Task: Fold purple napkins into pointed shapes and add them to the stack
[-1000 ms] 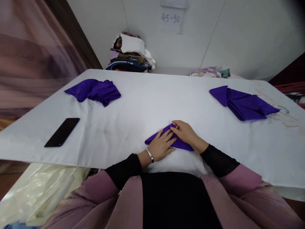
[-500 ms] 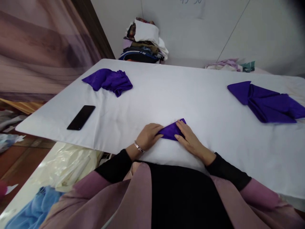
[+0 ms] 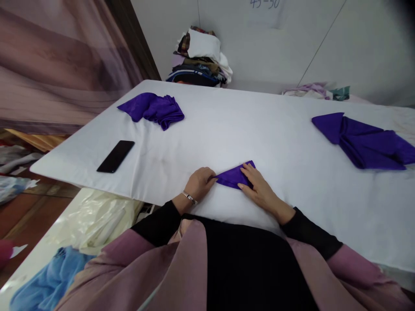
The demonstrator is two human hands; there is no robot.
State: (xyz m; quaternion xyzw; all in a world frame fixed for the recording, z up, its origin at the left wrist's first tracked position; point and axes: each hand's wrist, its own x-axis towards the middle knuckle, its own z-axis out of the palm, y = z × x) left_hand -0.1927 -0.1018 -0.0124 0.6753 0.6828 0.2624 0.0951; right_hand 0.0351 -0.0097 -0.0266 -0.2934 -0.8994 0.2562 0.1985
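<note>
Both hands on a small folded purple cloth (image 3: 229, 176), at near edge of a white-covered table (image 3: 223, 134)
The left hand (image 3: 200, 183) has closed fingers and pinches the pointed left end of this cloth; the right hand (image 3: 257, 186) lies open over its right part, with the thumb apart from the fingers. Handwriting on a paper (image 3: 265, 12) at the wall seems to read "45-50", but its upper part is cut by the edge of view. On the table, a crumpled purple cloth (image 3: 156, 108) lies at far left, a dark phone (image 3: 116, 156) nearer, and a larger purple cloth (image 3: 368, 142) at right
</note>
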